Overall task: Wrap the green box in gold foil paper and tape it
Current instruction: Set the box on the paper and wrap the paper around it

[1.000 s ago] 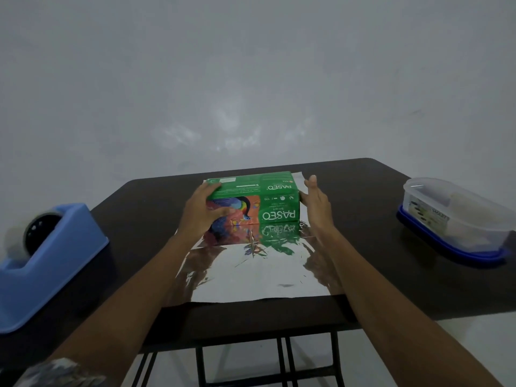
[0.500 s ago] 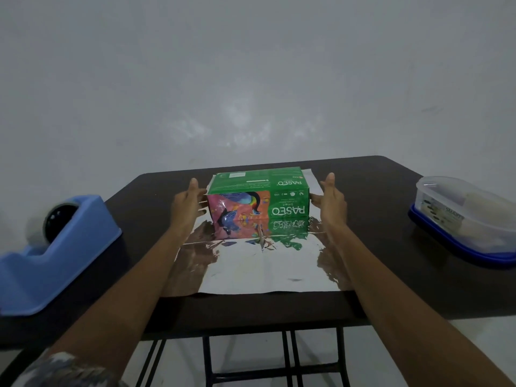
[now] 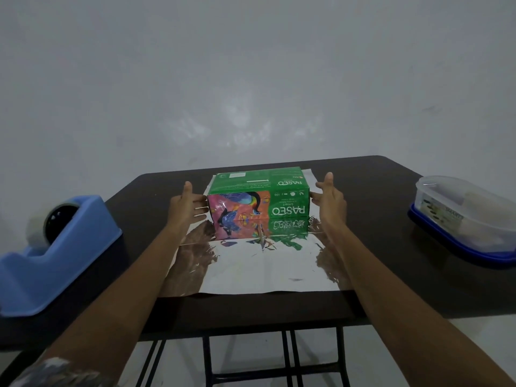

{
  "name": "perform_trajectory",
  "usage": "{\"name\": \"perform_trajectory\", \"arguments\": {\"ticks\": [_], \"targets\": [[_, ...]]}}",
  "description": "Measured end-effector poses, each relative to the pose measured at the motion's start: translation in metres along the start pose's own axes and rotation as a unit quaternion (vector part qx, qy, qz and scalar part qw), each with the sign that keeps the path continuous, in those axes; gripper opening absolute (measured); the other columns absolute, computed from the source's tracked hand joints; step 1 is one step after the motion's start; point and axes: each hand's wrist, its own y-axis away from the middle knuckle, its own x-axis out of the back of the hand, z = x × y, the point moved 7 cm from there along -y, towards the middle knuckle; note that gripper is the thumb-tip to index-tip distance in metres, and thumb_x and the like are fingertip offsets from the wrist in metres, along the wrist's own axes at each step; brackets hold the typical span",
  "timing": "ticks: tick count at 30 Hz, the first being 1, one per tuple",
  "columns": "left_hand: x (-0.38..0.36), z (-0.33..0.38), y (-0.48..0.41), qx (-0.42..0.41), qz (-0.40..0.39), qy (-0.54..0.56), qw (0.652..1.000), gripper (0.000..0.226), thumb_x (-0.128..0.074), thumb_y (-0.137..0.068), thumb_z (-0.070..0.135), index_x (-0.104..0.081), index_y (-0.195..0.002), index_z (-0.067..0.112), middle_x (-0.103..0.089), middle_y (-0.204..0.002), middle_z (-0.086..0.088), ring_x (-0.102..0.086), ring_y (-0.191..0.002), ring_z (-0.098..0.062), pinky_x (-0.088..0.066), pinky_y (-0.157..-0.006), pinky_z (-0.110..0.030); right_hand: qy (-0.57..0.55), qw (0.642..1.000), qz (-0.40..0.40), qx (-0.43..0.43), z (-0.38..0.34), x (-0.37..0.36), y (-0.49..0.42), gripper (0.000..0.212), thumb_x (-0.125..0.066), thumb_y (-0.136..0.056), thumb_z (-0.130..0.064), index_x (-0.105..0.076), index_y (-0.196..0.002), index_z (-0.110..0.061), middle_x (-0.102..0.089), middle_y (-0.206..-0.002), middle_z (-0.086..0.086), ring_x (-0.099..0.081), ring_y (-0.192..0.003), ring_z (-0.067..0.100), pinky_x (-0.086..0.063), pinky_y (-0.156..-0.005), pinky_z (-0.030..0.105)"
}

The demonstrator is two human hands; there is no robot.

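Surface: dark table [image 3: 377, 191], matte top, black metal legs [image 3: 290, 358] below the near edge, pale floor [image 3: 418, 344] under them. Room: plain grey-white wall [image 3: 251, 79] beyond the hands, faint mottled light patches on it.

Between the forearms: foil paper [image 3: 265, 269] lying flat on the table, mirror-bright, creased, reaching from near the front edge to just past the fingertips. Reflects both forearms and the box.

Green box [image 3: 259, 182] on the far part of the foil, directly between the hands, long side toward the camera, print upside down, colourful bird picture on the half nearer the left hand.

Left hand [image 3: 184, 208]: fingers straight, thumb up, fingertips against the box's left end. Right hand [image 3: 329, 202]: same pose, fingertips against the right end. Hands apart by the box's length, nothing gripped.

Containers: well out from the right hand, clear plastic tub [image 3: 460, 216] on a blue base, toward the table's right side; pale contents and a printed label inside, too blurred to identify. Well out from the left hand, blue tape dispenser [image 3: 55, 261] holding a roll of tape [image 3: 37, 233], at the table's left side.
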Motion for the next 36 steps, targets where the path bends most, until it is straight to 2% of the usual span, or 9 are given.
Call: {"name": "perform_trajectory", "arguments": {"ticks": [6,9,14,19,22,28,30,32,36], "targets": [[0.008,0.001,-0.014,0.083,-0.056,-0.091,0.991,0.036,-0.051,-0.097,0.028,-0.060,-0.111,-0.004,-0.063,-0.104,-0.018,-0.061,-0.086,-0.028,-0.050,-0.070,-0.034,-0.066,0.990,-0.078,-0.094,-0.013,0.009,-0.014,0.046,-0.035,-0.102,-0.035,-0.051,-0.130,-0.003,-0.059,-0.128,0.013,-0.053,-0.119,0.029,-0.033,-0.089,0.031],[0.008,0.009,-0.028,0.119,-0.111,-0.162,0.973,0.027,-0.056,-0.095,0.023,-0.062,-0.101,-0.003,-0.065,-0.100,-0.018,-0.063,-0.083,-0.028,-0.051,-0.074,-0.035,-0.004,0.993,-0.106,-0.041,-0.040,0.004,-0.036,0.047,-0.034,-0.102,-0.037,-0.057,-0.123,-0.002,-0.063,-0.118,0.010,-0.057,-0.109,0.025,-0.041,-0.079,0.025],[-0.003,0.035,-0.083,0.039,-0.109,-0.341,0.933,0.021,-0.068,-0.086,0.015,-0.068,-0.092,-0.005,-0.064,-0.073,-0.015,-0.055,-0.057,-0.022,-0.043,-0.053,-0.024,0.188,0.974,-0.106,0.067,-0.048,-0.012,-0.088,0.039,-0.046,-0.097,-0.034,-0.064,-0.116,-0.004,-0.066,-0.113,0.010,-0.060,-0.108,0.026,-0.045,-0.096,0.037],[-0.047,0.048,-0.146,-0.136,-0.192,-0.496,0.836,0.024,-0.061,-0.089,0.008,-0.069,-0.112,0.007,-0.065,-0.120,-0.014,-0.059,-0.105,-0.027,-0.043,-0.085,-0.030,0.335,0.920,-0.164,0.120,-0.022,-0.045,-0.152,0.035,-0.049,-0.098,-0.029,-0.061,-0.122,-0.007,-0.062,-0.125,0.012,-0.057,-0.114,0.028,-0.042,-0.096,0.035],[-0.075,0.040,-0.178,-0.187,-0.226,-0.519,0.803,0.035,-0.045,-0.094,-0.004,-0.066,-0.118,0.009,-0.059,-0.129,-0.012,-0.056,-0.115,-0.030,-0.042,-0.092,-0.030,0.378,0.894,-0.202,0.129,-0.005,-0.072,-0.187,0.035,-0.051,-0.097,-0.030,-0.063,-0.122,-0.009,-0.063,-0.124,0.012,-0.058,-0.112,0.027,-0.043,-0.096,0.034],[-0.102,-0.004,-0.240,-0.094,-0.282,-0.531,0.794,0.054,-0.048,-0.098,0.025,-0.031,-0.146,0.008,-0.032,-0.152,-0.012,-0.032,-0.138,-0.027,-0.031,-0.106,-0.027,0.525,0.799,-0.280,0.089,0.032,-0.116,-0.234,0.068,-0.055,-0.091,-0.045,-0.030,-0.147,-0.015,-0.030,-0.153,0.007,-0.029,-0.140,0.027,-0.019,-0.114,0.052],[-0.109,-0.010,-0.247,-0.070,-0.297,-0.520,0.798,0.058,-0.059,-0.092,0.029,-0.039,-0.139,0.002,-0.045,-0.142,-0.014,-0.047,-0.124,-0.030,-0.043,-0.082,-0.016,0.560,0.773,-0.294,0.053,0.039,-0.119,-0.243,0.079,-0.062,-0.087,-0.045,-0.024,-0.148,-0.013,-0.031,-0.152,0.010,-0.032,-0.137,0.032,-0.018,-0.113,0.055],[-0.115,-0.009,-0.254,-0.066,-0.308,-0.518,0.796,0.045,-0.070,-0.084,0.028,-0.054,-0.118,0.004,-0.058,-0.117,-0.011,-0.057,-0.093,-0.021,-0.041,-0.068,-0.019,0.542,0.785,-0.299,0.029,0.040,-0.121,-0.252,0.078,-0.072,-0.080,-0.040,-0.036,-0.141,-0.008,-0.045,-0.141,0.012,-0.044,-0.127,0.033,-0.027,-0.110,0.053],[-0.121,-0.001,-0.255,-0.065,-0.329,-0.467,0.818,0.014,-0.076,-0.077,0.011,-0.066,-0.083,0.003,-0.060,-0.072,-0.001,-0.052,-0.065,-0.010,-0.038,-0.054,-0.015,0.501,0.788,-0.357,0.017,0.030,-0.129,-0.250,0.031,-0.074,-0.079,-0.019,-0.069,-0.103,0.001,-0.066,-0.086,0.005,-0.056,-0.075,0.013,-0.047,-0.084,0.032]]}}
